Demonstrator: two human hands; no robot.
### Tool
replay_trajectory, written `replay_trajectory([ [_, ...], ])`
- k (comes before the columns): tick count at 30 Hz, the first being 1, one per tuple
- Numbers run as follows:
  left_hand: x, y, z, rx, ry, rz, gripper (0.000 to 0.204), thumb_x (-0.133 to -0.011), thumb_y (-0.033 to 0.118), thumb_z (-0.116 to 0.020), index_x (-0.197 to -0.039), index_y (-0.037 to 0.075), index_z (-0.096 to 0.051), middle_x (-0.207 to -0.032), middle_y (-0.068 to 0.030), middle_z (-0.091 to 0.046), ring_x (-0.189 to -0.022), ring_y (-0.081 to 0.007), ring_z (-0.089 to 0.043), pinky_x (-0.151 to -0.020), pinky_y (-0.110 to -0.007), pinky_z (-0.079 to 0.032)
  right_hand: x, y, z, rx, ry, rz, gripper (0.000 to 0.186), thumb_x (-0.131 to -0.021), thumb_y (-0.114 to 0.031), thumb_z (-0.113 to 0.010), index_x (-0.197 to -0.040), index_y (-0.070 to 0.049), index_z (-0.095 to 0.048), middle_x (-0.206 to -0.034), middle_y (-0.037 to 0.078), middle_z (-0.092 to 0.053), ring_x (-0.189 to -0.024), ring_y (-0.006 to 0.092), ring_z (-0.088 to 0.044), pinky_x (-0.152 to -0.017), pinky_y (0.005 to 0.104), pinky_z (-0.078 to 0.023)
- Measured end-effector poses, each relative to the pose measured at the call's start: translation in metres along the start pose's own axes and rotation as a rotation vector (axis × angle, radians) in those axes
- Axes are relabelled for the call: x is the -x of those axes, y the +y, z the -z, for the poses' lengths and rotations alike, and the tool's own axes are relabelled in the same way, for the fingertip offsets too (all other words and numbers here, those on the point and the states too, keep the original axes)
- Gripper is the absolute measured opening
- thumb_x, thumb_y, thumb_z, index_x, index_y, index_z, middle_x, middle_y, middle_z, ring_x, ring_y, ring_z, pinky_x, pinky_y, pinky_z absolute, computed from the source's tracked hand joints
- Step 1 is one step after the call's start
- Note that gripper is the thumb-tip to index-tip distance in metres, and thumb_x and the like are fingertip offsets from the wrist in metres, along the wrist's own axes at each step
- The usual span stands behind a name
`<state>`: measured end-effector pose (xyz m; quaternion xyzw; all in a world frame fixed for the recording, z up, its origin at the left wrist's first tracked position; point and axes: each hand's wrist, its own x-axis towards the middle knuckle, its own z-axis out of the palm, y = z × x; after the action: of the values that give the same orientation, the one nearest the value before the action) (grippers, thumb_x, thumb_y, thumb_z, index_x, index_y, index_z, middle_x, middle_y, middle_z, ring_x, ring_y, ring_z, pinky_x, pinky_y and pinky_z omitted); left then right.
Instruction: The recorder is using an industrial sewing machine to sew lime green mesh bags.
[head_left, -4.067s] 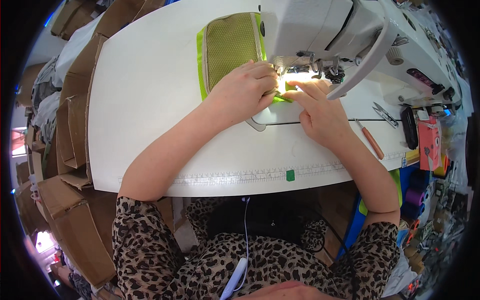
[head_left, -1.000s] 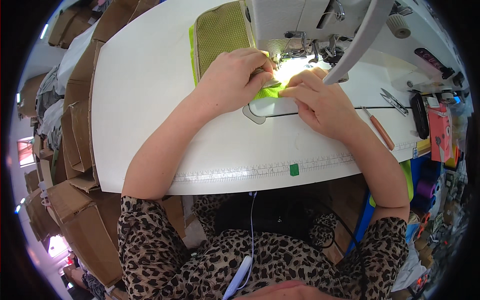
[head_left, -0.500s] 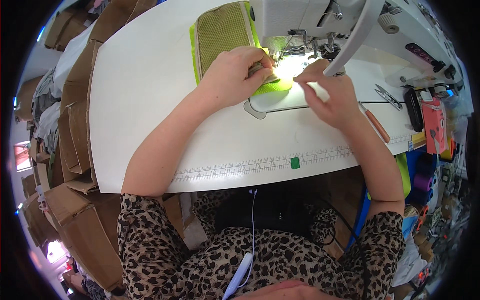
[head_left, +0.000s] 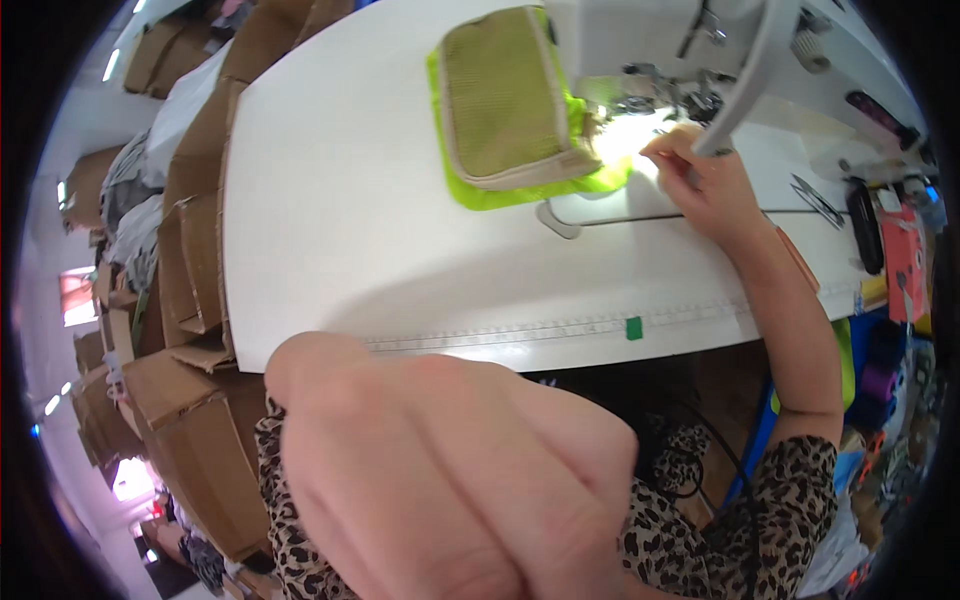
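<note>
My left hand [head_left: 460, 470] is lifted close before the camera, its back filling the lower middle. Its fingers run past the lower edge, so I cannot tell whether they hold anything. Beside the needle area of the white sewing machine [head_left: 770, 85], my right hand [head_left: 705, 180] has thumb and forefinger pinched together; glare hides what is between them. The olive mesh fabric piece [head_left: 505, 95], with beige binding and a neon green border, lies flat on the white table [head_left: 330, 190]. Its right end reaches the brightly lit stitching area, and neither hand rests on its mesh.
Thread snips [head_left: 818, 200] and a black case-like object [head_left: 864, 227] lie at the right, near a pink box [head_left: 903, 265]. An orange-brown handle [head_left: 797, 260] shows behind my right forearm. Cardboard boxes [head_left: 190, 265] crowd the left edge. A ruler strip [head_left: 500, 333] runs along the front.
My left hand has let go of the fabric piece and come up toward the camera. My right hand stays pinched near the needle. The whole view has shifted slightly.
</note>
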<state>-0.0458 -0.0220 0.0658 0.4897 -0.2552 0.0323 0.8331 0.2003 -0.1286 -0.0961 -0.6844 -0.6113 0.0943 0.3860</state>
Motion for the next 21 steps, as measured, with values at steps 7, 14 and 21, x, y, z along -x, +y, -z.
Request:
replay_trajectory([
  [7, 0.003, -0.005, -0.015, 0.098, -0.035, -0.024, 0.025, -0.089, 0.022, -0.065, -0.07, 0.007, -0.072, -0.078, -0.0087, -0.072, -0.061, -0.0094, -0.051, -0.051, -0.023, -0.037, -0.001, -0.005, -0.006, -0.117, -0.011, -0.046, 0.016, -0.081, -0.002, -0.061, -0.095, -0.007, -0.068, -0.071, 0.006, -0.056, -0.057, 0.0156, -0.051, -0.054, 0.0296, -0.041],
  [14, 0.001, 0.0, -0.001, 0.045, -0.201, -0.082, 0.023, -0.089, 0.014, -0.064, -0.069, 0.006, -0.071, -0.076, -0.0078, -0.071, -0.053, -0.0107, -0.052, -0.045, -0.022, -0.037, -0.003, -0.002, -0.005, -0.075, -0.002, 0.025, 0.015, -0.081, -0.004, -0.062, -0.095, -0.007, -0.068, -0.07, 0.007, -0.056, -0.058, 0.017, -0.051, -0.054, 0.0305, -0.041],
  [21, 0.007, -0.004, -0.014, 0.0, -0.031, -0.238, 0.02, -0.091, 0.015, -0.062, -0.075, 0.008, -0.073, -0.078, -0.0028, -0.072, -0.067, -0.0183, -0.068, -0.046, -0.022, -0.041, -0.009, -0.023, -0.005, 0.083, -0.095, 0.192, 0.018, -0.082, -0.013, -0.065, -0.1, -0.013, -0.069, -0.095, 0.003, -0.062, -0.078, 0.0211, -0.059, -0.078, 0.0355, -0.048],
])
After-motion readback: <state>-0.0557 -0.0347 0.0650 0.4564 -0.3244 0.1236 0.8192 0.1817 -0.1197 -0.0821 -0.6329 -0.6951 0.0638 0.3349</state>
